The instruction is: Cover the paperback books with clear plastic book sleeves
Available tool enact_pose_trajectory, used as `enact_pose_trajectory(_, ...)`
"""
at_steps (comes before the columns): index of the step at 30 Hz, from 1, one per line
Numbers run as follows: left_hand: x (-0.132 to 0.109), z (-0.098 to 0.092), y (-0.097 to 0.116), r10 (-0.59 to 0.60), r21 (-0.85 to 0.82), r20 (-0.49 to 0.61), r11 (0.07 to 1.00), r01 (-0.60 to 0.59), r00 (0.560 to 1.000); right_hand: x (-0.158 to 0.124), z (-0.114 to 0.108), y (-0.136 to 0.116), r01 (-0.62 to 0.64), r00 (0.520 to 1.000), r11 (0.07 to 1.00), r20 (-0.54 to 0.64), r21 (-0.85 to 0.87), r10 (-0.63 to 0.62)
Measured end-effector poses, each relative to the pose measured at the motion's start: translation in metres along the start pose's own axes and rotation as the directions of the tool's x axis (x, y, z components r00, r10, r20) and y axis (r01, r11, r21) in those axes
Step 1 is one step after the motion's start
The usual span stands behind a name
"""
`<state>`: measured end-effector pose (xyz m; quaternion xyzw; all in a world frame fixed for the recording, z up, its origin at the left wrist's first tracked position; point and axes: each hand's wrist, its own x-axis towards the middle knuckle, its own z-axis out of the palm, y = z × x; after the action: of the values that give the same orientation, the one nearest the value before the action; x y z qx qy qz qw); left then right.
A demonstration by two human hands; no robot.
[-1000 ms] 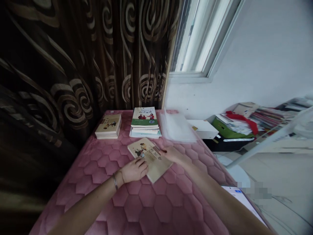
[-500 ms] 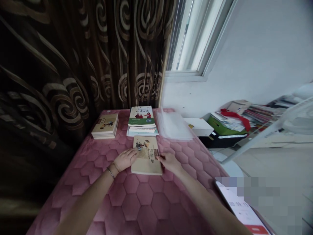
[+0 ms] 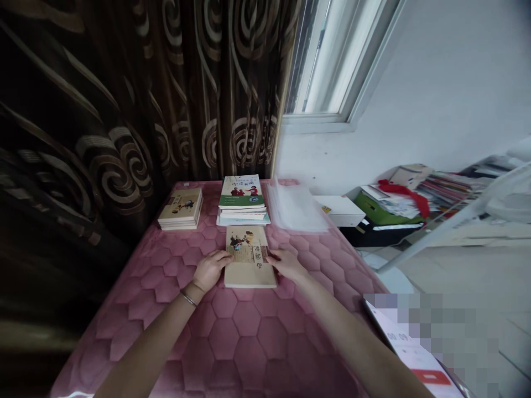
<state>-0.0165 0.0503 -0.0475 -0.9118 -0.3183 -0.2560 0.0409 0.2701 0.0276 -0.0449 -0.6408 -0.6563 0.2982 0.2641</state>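
A beige paperback book [image 3: 250,274], with small painted figures and dark lettering on its cover, lies flat on the pink quilted surface [image 3: 236,326]. My left hand [image 3: 211,268], a bracelet on its wrist, pinches the book's left edge with closed fingers. Opposite it, my right hand [image 3: 289,264] grips the right edge, fingertips resting on the cover. Just beyond the book stands a stack of books [image 3: 241,193] topped by a green-and-white cover. Farther left is a low pile of beige books [image 3: 181,209] with similar covers.
Clear plastic sleeves [image 3: 296,207] lie right of the middle stack. A phone [image 3: 415,351] with a lit screen is at the lower right. A white box [image 3: 342,211] and a green bin [image 3: 384,215] of papers stand past the right edge. A dark curtain [image 3: 215,94] hangs behind.
My left fingers have moved from lying over the book's cover to pinching its left edge. My right hand stays at the right edge. The view has shifted slightly.
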Motion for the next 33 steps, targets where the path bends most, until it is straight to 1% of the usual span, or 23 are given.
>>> enact_pose_trajectory(3, 0.0, -0.001, 0.006, -0.039, 0.004, 0.013, 0.999, 0.039, 0.999, -0.002, 0.001, 0.0, -0.002, 1.0, 1.0, -0.025, 0.019, 0.003)
enact_pose_trajectory(7, -0.003, -0.007, 0.01, -0.085, -0.068, 0.02, 0.994, 0.086, 0.996, -0.005, 0.003, -0.002, 0.007, 0.998, 0.999, -0.069, 0.052, -0.004)
enact_pose_trajectory(11, -0.011, -0.021, 0.013, -0.11, -0.161, 0.03, 0.98, 0.113, 0.993, -0.011, 0.001, -0.002, 0.009, 0.991, 0.996, -0.135, 0.089, 0.003)
enact_pose_trajectory(13, -0.018, -0.031, 0.019, -0.106, -0.194, 0.064, 0.974, 0.117, 0.992, -0.019, 0.0, -0.001, 0.027, 0.983, 0.996, -0.183, 0.079, -0.012)
enact_pose_trajectory(15, -0.024, -0.042, 0.029, -0.096, -0.197, 0.128, 0.973, 0.121, 0.987, -0.031, 0.001, -0.003, 0.091, 0.961, 0.996, -0.262, 0.013, -0.085)
enact_pose_trajectory(17, -0.027, -0.049, 0.043, -0.098, -0.169, 0.191, 0.977, 0.131, 0.977, -0.046, 0.005, -0.008, 0.191, 0.919, 0.976, -0.33, -0.108, -0.216)
enact_pose_trajectory(18, -0.028, -0.051, 0.05, -0.1, -0.152, 0.209, 0.979, 0.134, 0.973, -0.054, 0.008, -0.013, 0.236, 0.898, 0.956, -0.337, -0.171, -0.282)
enact_pose_trajectory(19, -0.027, -0.05, 0.057, -0.108, -0.136, 0.214, 0.981, 0.139, 0.971, -0.062, 0.012, -0.019, 0.275, 0.883, 0.934, -0.326, -0.227, -0.339)
enact_pose_trajectory(20, -0.025, -0.048, 0.063, -0.115, -0.121, 0.207, 0.983, 0.142, 0.972, -0.07, 0.016, -0.025, 0.307, 0.877, 0.913, -0.292, -0.27, -0.382)
enact_pose_trajectory(22, -0.02, -0.041, 0.072, -0.121, -0.094, 0.171, 0.986, 0.138, 0.978, -0.081, 0.025, -0.038, 0.351, 0.875, 0.879, -0.222, -0.322, -0.43)
enact_pose_trajectory(24, -0.013, -0.033, 0.076, -0.113, -0.07, 0.13, 0.99, 0.123, 0.985, -0.085, 0.033, -0.049, 0.387, 0.866, 0.854, -0.181, -0.348, -0.467)
enact_pose_trajectory(28, -0.006, -0.024, 0.076, -0.087, -0.045, 0.064, 0.995, 0.09, 0.994, -0.079, 0.045, -0.058, 0.431, 0.84, 0.822, -0.168, -0.372, -0.516)
enact_pose_trajectory(33, -0.008, -0.022, 0.072, -0.049, -0.044, 0.029, 0.998, 0.05, 0.998, -0.072, 0.047, -0.056, 0.46, 0.808, 0.772, -0.155, -0.439, -0.569)
